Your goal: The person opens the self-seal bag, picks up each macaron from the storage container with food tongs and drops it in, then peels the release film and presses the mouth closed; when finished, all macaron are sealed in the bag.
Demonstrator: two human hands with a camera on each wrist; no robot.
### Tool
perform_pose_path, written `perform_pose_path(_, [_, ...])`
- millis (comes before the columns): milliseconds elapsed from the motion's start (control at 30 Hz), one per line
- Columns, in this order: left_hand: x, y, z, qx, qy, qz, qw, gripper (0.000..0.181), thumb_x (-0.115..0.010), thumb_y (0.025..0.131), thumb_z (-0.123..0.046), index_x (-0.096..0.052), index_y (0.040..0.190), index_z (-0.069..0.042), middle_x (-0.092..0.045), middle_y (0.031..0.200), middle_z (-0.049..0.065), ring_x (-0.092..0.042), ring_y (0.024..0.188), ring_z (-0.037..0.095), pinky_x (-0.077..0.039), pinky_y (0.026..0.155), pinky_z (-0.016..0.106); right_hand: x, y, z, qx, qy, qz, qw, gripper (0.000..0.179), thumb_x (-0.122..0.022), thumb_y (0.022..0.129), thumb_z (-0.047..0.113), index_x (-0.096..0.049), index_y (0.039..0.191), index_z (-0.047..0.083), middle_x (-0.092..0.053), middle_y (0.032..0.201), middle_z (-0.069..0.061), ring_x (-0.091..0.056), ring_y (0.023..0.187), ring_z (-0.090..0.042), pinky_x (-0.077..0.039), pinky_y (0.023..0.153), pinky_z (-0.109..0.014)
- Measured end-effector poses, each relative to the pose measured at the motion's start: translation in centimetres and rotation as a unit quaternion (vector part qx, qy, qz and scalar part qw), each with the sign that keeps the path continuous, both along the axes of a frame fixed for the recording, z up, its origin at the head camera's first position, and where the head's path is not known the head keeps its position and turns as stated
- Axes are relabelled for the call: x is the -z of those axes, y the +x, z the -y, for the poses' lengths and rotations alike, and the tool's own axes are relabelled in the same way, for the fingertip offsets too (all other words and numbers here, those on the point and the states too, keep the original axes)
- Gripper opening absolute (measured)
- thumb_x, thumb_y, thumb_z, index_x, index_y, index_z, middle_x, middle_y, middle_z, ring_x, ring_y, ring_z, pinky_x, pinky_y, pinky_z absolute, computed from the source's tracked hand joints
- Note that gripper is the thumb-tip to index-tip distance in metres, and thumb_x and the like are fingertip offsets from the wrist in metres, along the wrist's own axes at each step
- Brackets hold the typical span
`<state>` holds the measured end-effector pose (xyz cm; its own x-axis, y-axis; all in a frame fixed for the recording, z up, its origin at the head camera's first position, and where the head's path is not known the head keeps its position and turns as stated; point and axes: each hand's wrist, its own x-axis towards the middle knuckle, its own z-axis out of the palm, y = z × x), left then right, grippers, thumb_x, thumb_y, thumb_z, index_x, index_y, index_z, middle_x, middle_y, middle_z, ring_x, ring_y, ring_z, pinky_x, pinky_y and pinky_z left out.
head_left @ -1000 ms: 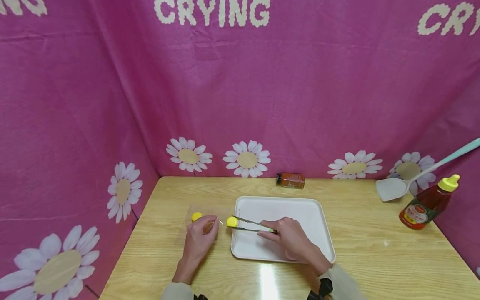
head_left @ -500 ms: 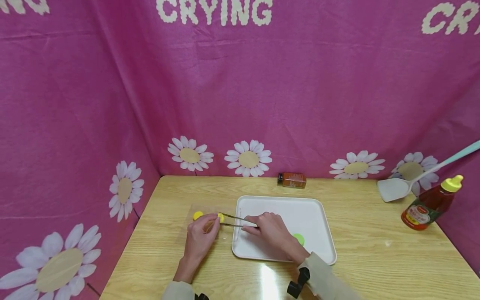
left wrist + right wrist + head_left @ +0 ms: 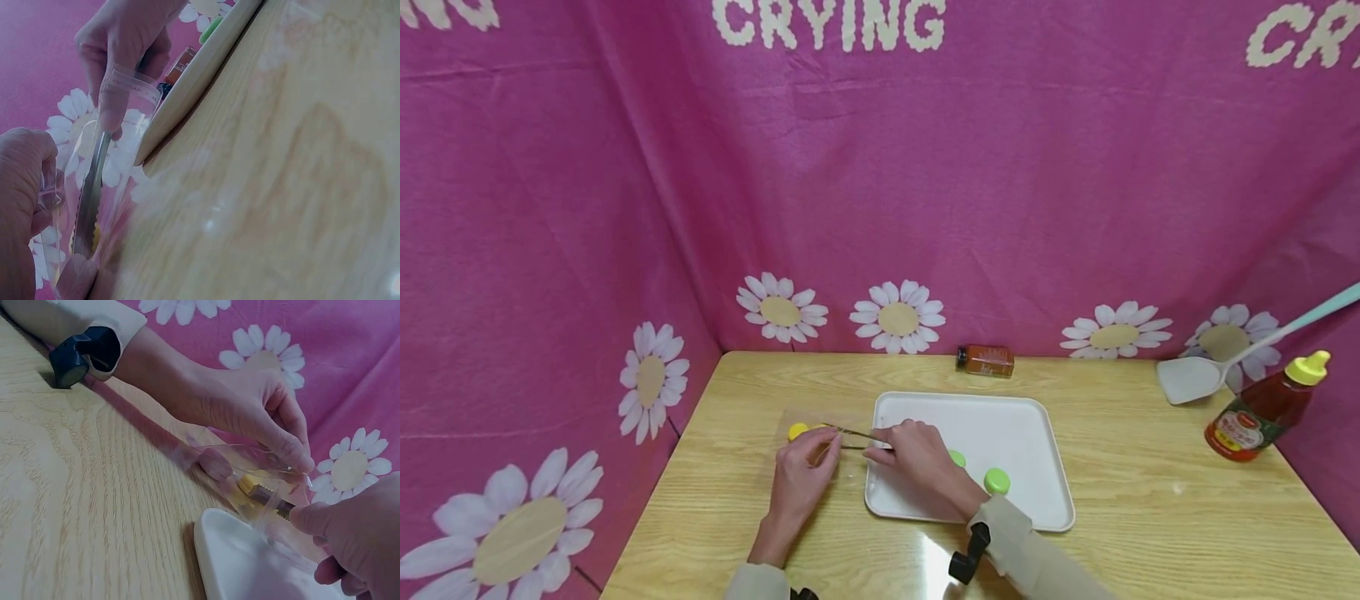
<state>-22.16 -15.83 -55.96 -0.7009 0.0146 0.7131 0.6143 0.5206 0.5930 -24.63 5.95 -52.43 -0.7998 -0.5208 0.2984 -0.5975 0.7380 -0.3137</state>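
Observation:
My left hand (image 3: 805, 479) pinches the edge of a clear plastic bag (image 3: 131, 84), holding its mouth up and open. My right hand (image 3: 917, 454) grips a pair of tongs (image 3: 92, 194), their toothed tips down inside the bag. At those tips, in the right wrist view, is a small round yellow piece (image 3: 247, 484) that looks like a macaron. A mauve rounded piece (image 3: 215, 464) shows through the plastic deeper in. Another yellow piece (image 3: 797, 431) lies in the bag beyond my left hand. Two green round pieces (image 3: 997, 481) sit on the white tray (image 3: 1026, 425).
Behind the tray a small red-brown bottle (image 3: 988, 361) lies on its side. At the right stand a sauce bottle with a yellow cap (image 3: 1251, 421) and a white spatula with a pale green handle (image 3: 1191, 379) leaning on the pink curtain (image 3: 1000, 208).
My right hand has moved left from over the tray, bringing the tongs and yellow piece into the bag. The green pieces have come into sight. My left hand keeps its place.

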Motion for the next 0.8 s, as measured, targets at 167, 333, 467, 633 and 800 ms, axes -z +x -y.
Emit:
perform_pose_path(167, [-0.1, 0.0, 0.0, 0.006, 0.005, 0.005, 1.0, 0.01, -0.083, 0.086, 0.002, -0.081, 0.096, 0.0, -0.079, 0.098, 0.011, -0.077, 0.094, 0.026, -0.059, 0.085, 0.021, 0.2, -0.3, 0.7, 0.0, 0.006, -0.001, 1.0, 0.026, -0.071, 0.098, 0.044, -0.081, 0.106, 0.021, -0.073, 0.074, 0.002, -0.062, 0.063, -0.013, -0.045, 0.049, -0.03])
perform_pose_path(333, [-0.1, 0.0, 0.0, 0.0, -0.007, 0.0, 1.0, 0.01, -0.083, 0.085, 0.002, -0.081, 0.095, 0.0, -0.079, 0.098, 0.011, -0.077, 0.092, 0.025, -0.06, 0.084, 0.025, 0.3, -0.5, 0.9, -0.003, 0.003, 0.008, 1.0, 0.026, -0.071, 0.098, 0.044, -0.081, 0.109, 0.021, -0.073, 0.075, 0.002, -0.055, 0.058, -0.008, -0.043, 0.049, -0.028])
perform_pose_path(467, [-0.3, 0.1, 0.0, -0.006, -0.012, 0.01, 0.9999, 0.011, -0.084, 0.085, 0.0, -0.082, 0.096, -0.001, -0.08, 0.1, 0.01, -0.078, 0.096, 0.025, -0.061, 0.085, 0.031, 0.4, -0.7, 0.9, -0.002, -0.002, 0.022, 0.9998, 0.027, -0.071, 0.098, 0.044, -0.081, 0.109, 0.022, -0.07, 0.071, 0.004, -0.047, 0.056, -0.006, -0.04, 0.049, -0.027])
perform_pose_path(633, [-0.4, 0.2, -0.1, -0.011, -0.017, 0.025, 0.9995, 0.012, -0.084, 0.086, -0.001, -0.082, 0.098, -0.002, -0.08, 0.102, 0.01, -0.078, 0.097, 0.024, -0.061, 0.084, 0.036, 0.4, -0.6, 0.3, 0.0, -0.014, 0.036, 0.9992, 0.028, -0.071, 0.098, 0.047, -0.08, 0.107, 0.023, -0.058, 0.061, 0.009, -0.044, 0.056, -0.006, -0.038, 0.049, -0.026])
perform_pose_path(800, [-0.4, 0.2, -0.1, -0.02, -0.021, 0.025, 0.9992, 0.013, -0.084, 0.086, -0.001, -0.082, 0.099, -0.001, -0.08, 0.101, 0.01, -0.078, 0.095, 0.025, -0.062, 0.083, 0.035, 0.5, -0.4, -0.7, -0.004, -0.019, 0.028, 0.9994, 0.024, -0.072, 0.097, 0.048, -0.079, 0.104, 0.026, -0.065, 0.067, 0.008, -0.054, 0.06, -0.006, -0.042, 0.052, -0.027])
